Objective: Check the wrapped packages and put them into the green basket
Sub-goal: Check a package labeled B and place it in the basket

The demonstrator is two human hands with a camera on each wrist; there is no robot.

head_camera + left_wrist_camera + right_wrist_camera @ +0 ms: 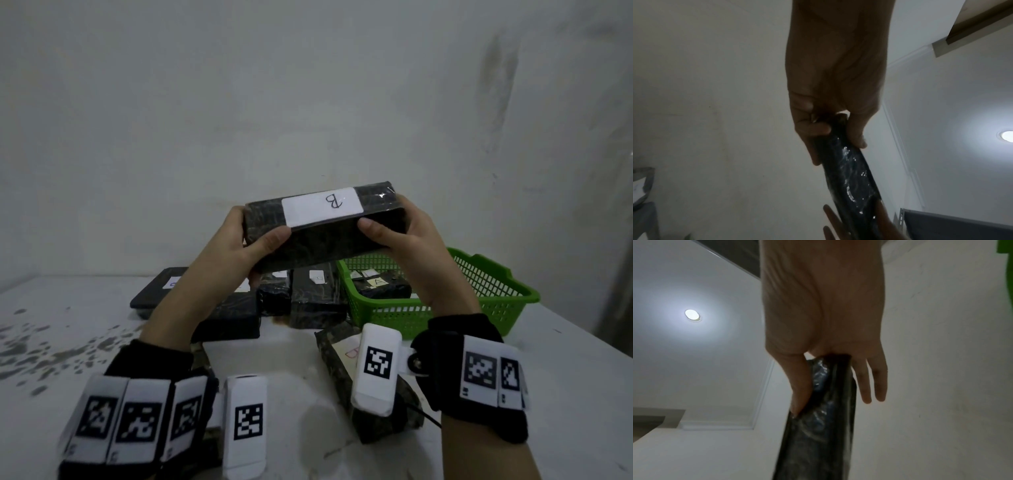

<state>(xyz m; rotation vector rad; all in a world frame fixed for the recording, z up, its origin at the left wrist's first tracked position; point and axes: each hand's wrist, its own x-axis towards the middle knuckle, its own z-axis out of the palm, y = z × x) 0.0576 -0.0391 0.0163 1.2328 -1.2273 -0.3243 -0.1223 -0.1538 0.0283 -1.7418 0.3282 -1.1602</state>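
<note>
A dark wrapped package with a white label marked B is held up in front of me, above the table. My left hand grips its left end, thumb on the near face. My right hand grips its right end the same way. In the left wrist view the glossy package runs from the left hand toward the other hand. In the right wrist view the right hand pinches the package between thumb and fingers. The green basket sits at the right, one package labelled A inside.
Several dark wrapped packages lie on the white table behind and below my hands, left of the basket. Another package lies near my right wrist. A plain wall stands close behind the table.
</note>
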